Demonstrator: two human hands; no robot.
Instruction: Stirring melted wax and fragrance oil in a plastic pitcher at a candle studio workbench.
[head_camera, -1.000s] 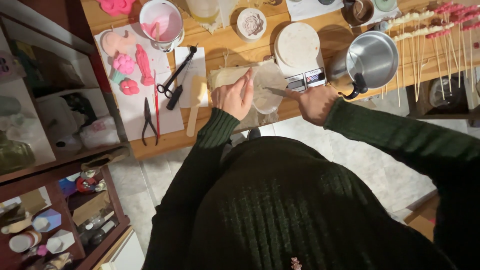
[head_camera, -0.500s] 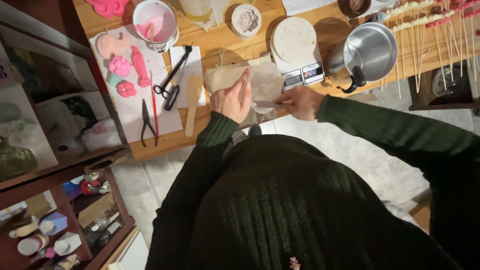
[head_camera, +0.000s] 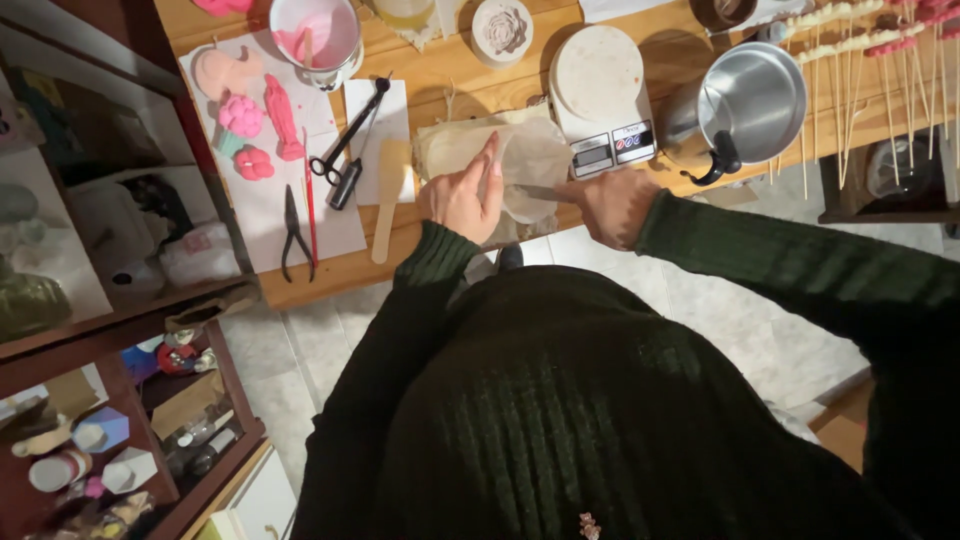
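Observation:
My left hand rests on a translucent plastic cup lying on its side at the table's front edge, index finger stretched along its wall. My right hand grips a thin metal tool whose blade points left into the cup's mouth. The cup sits on a crumpled sheet of brown paper. Both arms wear dark green knitted sleeves.
A white kitchen scale and a steel pot stand to the right, with skewers beyond. To the left lie a wooden spatula, scissors, pliers, pink wax figures and a pink-stained cup. Shelves stand at left.
The view has tilted slightly. My left hand turned from lying flat on the cup to an edge-on hold with the index finger raised; my right hand pushed the tool further into the cup.

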